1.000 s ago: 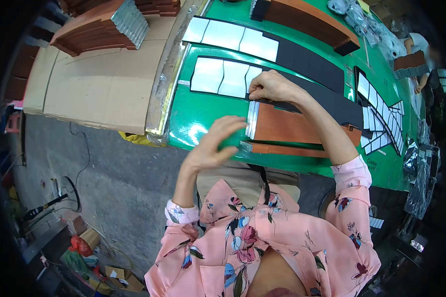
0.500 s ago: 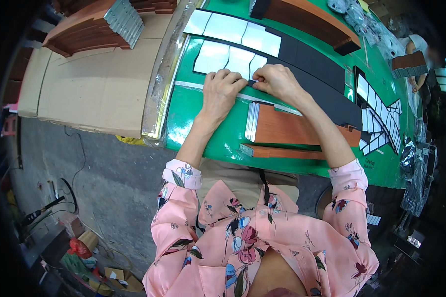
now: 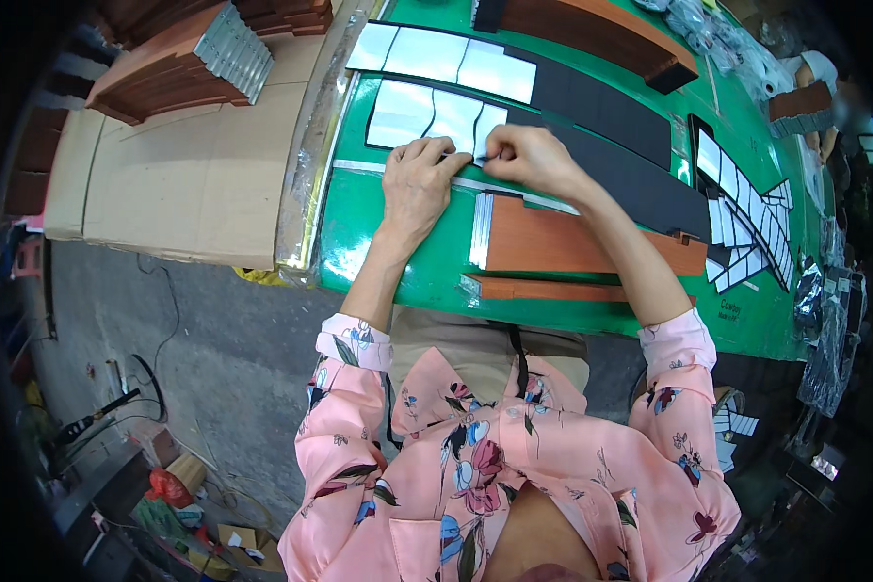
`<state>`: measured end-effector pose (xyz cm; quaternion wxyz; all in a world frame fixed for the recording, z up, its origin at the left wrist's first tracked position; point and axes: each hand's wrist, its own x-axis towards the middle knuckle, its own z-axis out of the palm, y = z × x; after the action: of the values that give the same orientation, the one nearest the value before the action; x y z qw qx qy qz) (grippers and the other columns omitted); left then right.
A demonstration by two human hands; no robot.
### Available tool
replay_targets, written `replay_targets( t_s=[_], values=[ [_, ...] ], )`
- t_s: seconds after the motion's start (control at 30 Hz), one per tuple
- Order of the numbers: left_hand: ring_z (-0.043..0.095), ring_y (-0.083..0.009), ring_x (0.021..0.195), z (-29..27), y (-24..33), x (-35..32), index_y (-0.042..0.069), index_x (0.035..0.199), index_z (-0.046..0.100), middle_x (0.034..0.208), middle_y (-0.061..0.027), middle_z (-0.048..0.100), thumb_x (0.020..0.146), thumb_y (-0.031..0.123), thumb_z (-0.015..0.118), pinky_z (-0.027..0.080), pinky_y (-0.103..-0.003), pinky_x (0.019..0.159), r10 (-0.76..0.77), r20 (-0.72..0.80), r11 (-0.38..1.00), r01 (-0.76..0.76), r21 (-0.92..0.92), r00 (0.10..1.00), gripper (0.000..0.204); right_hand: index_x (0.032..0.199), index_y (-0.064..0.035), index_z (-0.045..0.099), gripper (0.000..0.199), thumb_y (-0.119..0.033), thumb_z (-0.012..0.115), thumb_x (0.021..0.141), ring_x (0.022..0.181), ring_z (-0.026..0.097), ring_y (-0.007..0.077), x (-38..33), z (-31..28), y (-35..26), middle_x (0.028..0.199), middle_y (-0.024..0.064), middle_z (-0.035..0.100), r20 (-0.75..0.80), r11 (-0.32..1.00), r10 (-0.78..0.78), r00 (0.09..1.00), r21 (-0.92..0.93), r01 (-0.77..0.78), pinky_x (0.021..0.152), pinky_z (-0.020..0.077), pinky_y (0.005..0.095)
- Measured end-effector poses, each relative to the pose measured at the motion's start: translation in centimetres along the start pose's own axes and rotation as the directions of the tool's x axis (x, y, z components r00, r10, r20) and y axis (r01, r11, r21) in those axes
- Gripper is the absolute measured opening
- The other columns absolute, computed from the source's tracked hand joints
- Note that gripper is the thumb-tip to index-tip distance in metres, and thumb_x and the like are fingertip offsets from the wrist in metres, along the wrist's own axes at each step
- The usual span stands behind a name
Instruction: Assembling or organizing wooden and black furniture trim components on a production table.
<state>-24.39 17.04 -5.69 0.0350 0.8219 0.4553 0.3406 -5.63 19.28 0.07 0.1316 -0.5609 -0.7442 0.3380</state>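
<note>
A long black strip (image 3: 592,160) with white panels (image 3: 451,114) on its left part lies across the green table. My left hand (image 3: 417,189) is closed at its near edge, fingers curled on the white part and thumb pointing right. Just beside it, my right hand (image 3: 533,160) is in a pinch over the same edge, where the white meets the black. A small dark bit shows at its fingertips; what it is cannot be made out. Behind lies a second black strip (image 3: 601,109) with white panels. Nearer me are a reddish-brown panel (image 3: 553,238) and a narrower brown piece (image 3: 543,289).
A curved brown piece (image 3: 592,34) stands at the table's far side. White-panelled black strips (image 3: 747,223) pile up at the right. Cardboard (image 3: 184,184) on the left carries a stack of brown pieces (image 3: 165,73). Another person (image 3: 815,73) is at the far right.
The view has shifted slightly. My right hand has turned a little at the strip's edge, and a dark bit now shows at its fingertips. My left hand stays on the strip.
</note>
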Motion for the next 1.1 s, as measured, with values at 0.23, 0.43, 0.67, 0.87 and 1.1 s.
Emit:
replay_targets(
  t_s=[0.23, 0.43, 0.67, 0.87, 1.1],
  values=[
    [0.058, -0.0237, 0.09, -0.1, -1.2, -0.3, 0.013, 0.095, 0.067, 0.098, -0.0033, 0.062, 0.076, 0.004, 0.062, 0.044, -0.036, 0.078, 0.002, -0.032, 0.99, -0.007, -0.14, 0.999, 0.022, 0.083, -0.0069, 0.052, 0.032, -0.022, 0.077, 0.07, 0.064, 0.041, 0.0071, -5.9, -3.9, 0.3, 0.07, -0.0038, 0.048, -0.282, 0.93, 0.105, 0.954, 0.366, 0.006, 0.059, 0.0367, 0.0216],
    [0.058, -0.0267, 0.096, -5.9, 3.4, -3.4, 0.005, 0.104, 0.064, 0.102, -0.0122, 0.061, 0.076, 0.0, 0.064, 0.046, -0.035, 0.082, -0.196, -0.137, 0.894, 0.12, -0.432, 0.971, 0.029, 0.098, 0.0022, 0.06, 0.023, 0.001, 0.069, 0.076, 0.085, 0.062, 0.0097, -15.1, -3.2, -1.2, 0.09, 0.0042, 0.064, -0.304, 0.86, 0.16, 0.939, 0.511, 0.019, 0.081, 0.0495, 0.0241],
    [0.056, -0.0212, 0.102, -8.5, 8.8, -9.6, 0.003, 0.109, 0.062, 0.108, -0.0108, 0.059, 0.08, 0.005, 0.066, 0.043, -0.031, 0.087, -0.263, 0.122, 0.709, 0.278, -0.648, 0.957, 0.029, 0.104, 0.004, 0.059, 0.028, 0.001, 0.069, 0.078, 0.091, 0.061, 0.01, -17.9, 0.7, -3.9, 0.097, 0.0063, 0.064, -0.072, 0.592, 0.179, 0.981, 0.805, -0.049, 0.081, 0.0502, 0.0235],
    [0.055, -0.0194, 0.096, -8.3, 9.3, -9.4, 0.004, 0.11, 0.062, 0.107, -0.0103, 0.059, 0.079, 0.008, 0.068, 0.044, -0.03, 0.079, -0.337, 0.13, 0.738, 0.348, -0.578, 0.932, 0.032, 0.11, 0.0055, 0.055, 0.03, 0.002, 0.064, 0.082, 0.092, 0.059, 0.013, -18.1, 2.0, -5.8, 0.106, 0.0099, 0.061, 0.013, 0.52, 0.147, 0.989, 0.85, -0.088, 0.082, 0.0502, 0.0268],
    [0.057, -0.018, 0.086, -7.0, 9.2, -9.1, 0.005, 0.105, 0.064, 0.101, -0.0085, 0.062, 0.076, 0.011, 0.072, 0.045, -0.029, 0.074, -0.377, 0.174, 0.657, 0.395, -0.642, 0.91, 0.031, 0.092, -0.0044, 0.068, 0.021, -0.005, 0.072, 0.071, 0.082, 0.063, 0.0191, -16.7, 3.9, -6.9, 0.092, 0.0065, 0.063, -0.419, 0.953, -0.06, 0.906, 0.246, 0.177, 0.069, 0.0499, 0.0288]
  ],
)
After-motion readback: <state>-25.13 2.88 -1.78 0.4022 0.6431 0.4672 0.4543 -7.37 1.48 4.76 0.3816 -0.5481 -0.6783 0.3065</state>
